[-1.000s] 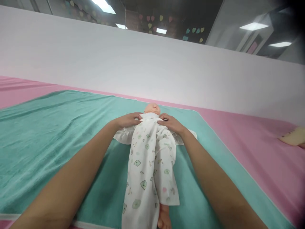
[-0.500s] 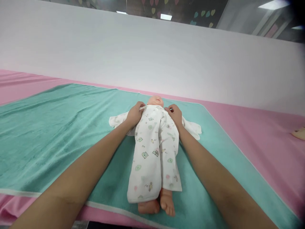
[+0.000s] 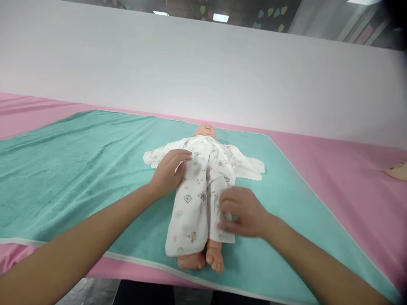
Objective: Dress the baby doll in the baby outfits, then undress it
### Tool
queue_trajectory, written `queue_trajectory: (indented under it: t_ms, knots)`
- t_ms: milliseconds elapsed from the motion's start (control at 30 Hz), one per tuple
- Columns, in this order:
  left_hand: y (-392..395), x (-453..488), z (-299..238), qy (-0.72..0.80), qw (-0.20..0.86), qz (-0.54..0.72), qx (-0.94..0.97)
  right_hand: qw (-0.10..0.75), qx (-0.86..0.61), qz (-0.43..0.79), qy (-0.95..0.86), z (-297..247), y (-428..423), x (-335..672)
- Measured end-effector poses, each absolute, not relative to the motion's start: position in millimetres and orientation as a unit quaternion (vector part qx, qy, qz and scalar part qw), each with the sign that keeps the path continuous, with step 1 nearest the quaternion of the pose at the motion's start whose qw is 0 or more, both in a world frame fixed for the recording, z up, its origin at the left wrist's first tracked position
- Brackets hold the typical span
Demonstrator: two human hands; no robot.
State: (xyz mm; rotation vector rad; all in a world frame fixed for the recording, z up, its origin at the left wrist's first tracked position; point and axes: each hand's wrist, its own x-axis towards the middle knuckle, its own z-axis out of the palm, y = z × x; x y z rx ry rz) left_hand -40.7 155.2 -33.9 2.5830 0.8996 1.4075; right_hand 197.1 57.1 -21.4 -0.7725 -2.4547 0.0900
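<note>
A baby doll (image 3: pixel 206 130) lies on its back on a teal blanket (image 3: pixel 104 169), head away from me and bare feet (image 3: pixel 215 257) toward me. White baby clothes (image 3: pixel 190 199) with small animal prints cover its body and legs; the sleeves spread out to both sides. My left hand (image 3: pixel 170 171) rests at the left side of the clothes, fingers stretched over the cloth and holding nothing. Over the lower right trouser leg is my right hand (image 3: pixel 243 212), slightly blurred, its bent fingers apart from the thumb. Whether it touches the cloth is hard to tell.
A pink cover (image 3: pixel 343 182) lies under the blanket. Behind it rises a white panel (image 3: pixel 203 72). At the right edge a pale beige object (image 3: pixel 397 170) is partly in view. The table's front edge runs close to my dark-clad legs (image 3: pixel 143 292).
Both hands have left the doll's shoulders and come toward me. The left moved down to the side of the clothes, the right farther down to the trouser leg. The right sleeve now shows fully.
</note>
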Motion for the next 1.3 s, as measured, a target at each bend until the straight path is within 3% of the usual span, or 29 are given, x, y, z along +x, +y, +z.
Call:
queue_trajectory:
  t_ms: [133, 400, 633, 800, 1067, 1167, 1300]
  knots:
    - [129, -26, -21, 0.177, 0.085, 0.428, 0.882, 0.133, -0.284, -0.028, -0.949, -13, 40, 185]
    - [117, -16, -21, 0.093, 0.122, 0.355, 0.922, 0.028, -0.368, 0.124, -0.921, 12, 26, 193]
    - [120, -17, -23, 0.130, 0.097, 0.369, 0.915, 0.040, -0.378, 0.197, -0.904, 6, 25, 196]
    - [124, -19, -22, 0.149, 0.086, 0.380, 0.909, -0.010, -0.416, 0.255, -0.873, 3, 33, 205]
    - [129, -20, -23, 0.182, 0.076, 0.357, 0.913, 0.030, -0.391, 0.203, -0.897, -13, 33, 197]
    - [131, -20, -24, 0.196, 0.058, 0.331, 0.921, 0.057, -0.354, 0.270, -0.894, -11, 28, 197]
    - [132, -20, -24, 0.209, 0.049, 0.300, 0.930, 0.090, -0.251, 0.446, -0.855, -8, 21, 196]
